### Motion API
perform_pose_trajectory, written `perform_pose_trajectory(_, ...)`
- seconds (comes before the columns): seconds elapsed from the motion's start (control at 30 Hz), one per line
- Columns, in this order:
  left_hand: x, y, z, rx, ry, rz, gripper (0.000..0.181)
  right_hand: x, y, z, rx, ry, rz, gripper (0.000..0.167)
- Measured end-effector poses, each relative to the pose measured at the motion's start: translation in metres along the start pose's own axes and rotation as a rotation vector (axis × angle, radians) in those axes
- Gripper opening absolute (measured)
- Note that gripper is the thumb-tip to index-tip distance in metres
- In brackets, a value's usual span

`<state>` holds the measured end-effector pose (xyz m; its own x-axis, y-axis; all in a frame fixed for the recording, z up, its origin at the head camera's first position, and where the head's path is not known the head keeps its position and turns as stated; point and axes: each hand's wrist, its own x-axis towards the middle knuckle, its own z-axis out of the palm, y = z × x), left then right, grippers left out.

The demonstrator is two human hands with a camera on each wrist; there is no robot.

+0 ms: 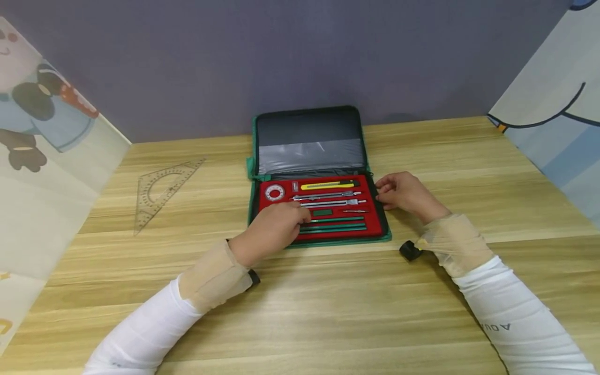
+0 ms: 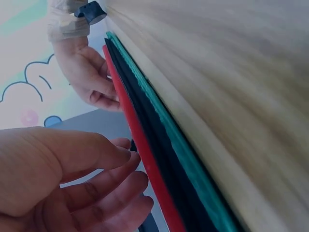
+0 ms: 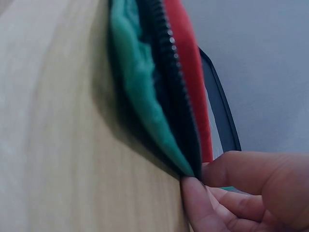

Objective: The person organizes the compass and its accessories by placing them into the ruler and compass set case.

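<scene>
An unzipped green case (image 1: pixel 311 122) lies with its lid up at the back. Its red tray (image 1: pixel 372 224) holds a yellow utility knife (image 1: pixel 328 185), metal compasses (image 1: pixel 323 196), a white ring-shaped disc (image 1: pixel 267 191), a small green block (image 1: pixel 322 212) and several green pencils (image 1: pixel 337 220). My left hand (image 1: pixel 276 225) hovers at the tray's left part, over the pencils' left ends. Its fingers are loosely curled and hold nothing visible in the left wrist view. At the case's right edge, my right hand (image 1: pixel 405 195) pinches the zippered rim (image 3: pixel 186 164) between thumb and fingers.
A clear triangular set square (image 1: pixel 161 192) with a protractor arc lies on the wooden table (image 1: pixel 328 312) to the left. Behind the case stands a grey panel (image 1: pixel 300 57). Patterned walls flank the table at left and right. Each wrist carries a small black camera (image 1: pixel 410 251).
</scene>
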<state>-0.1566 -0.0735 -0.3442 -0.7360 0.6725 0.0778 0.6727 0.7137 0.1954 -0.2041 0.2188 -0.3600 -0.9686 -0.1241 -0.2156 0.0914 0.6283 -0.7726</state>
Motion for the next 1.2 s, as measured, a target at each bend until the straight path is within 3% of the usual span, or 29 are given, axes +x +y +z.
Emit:
perform_pose_trajectory(0.37,-0.019,-0.022,-0.006,-0.010,0.046,-0.025,0.015,0.001,0.002,0.000,0.027,-0.001,-0.017,0.038)
perform_pose_trajectory(0.57,-0.038,-0.042,-0.012,-0.058,0.033,-0.125,0.014,0.000,0.002,-0.001,0.032,-0.006,-0.034,0.037)
perform_pose_trajectory(0.83,-0.064,-0.074,-0.019,-0.032,0.099,-0.216,0.017,0.000,0.002,-0.001,0.024,-0.004,-0.040,0.037)
perform_pose_trajectory(1.2,-0.099,-0.118,-0.041,-0.048,0.101,-0.371,0.018,-0.001,-0.001,-0.001,0.019,-0.015,-0.024,0.038)
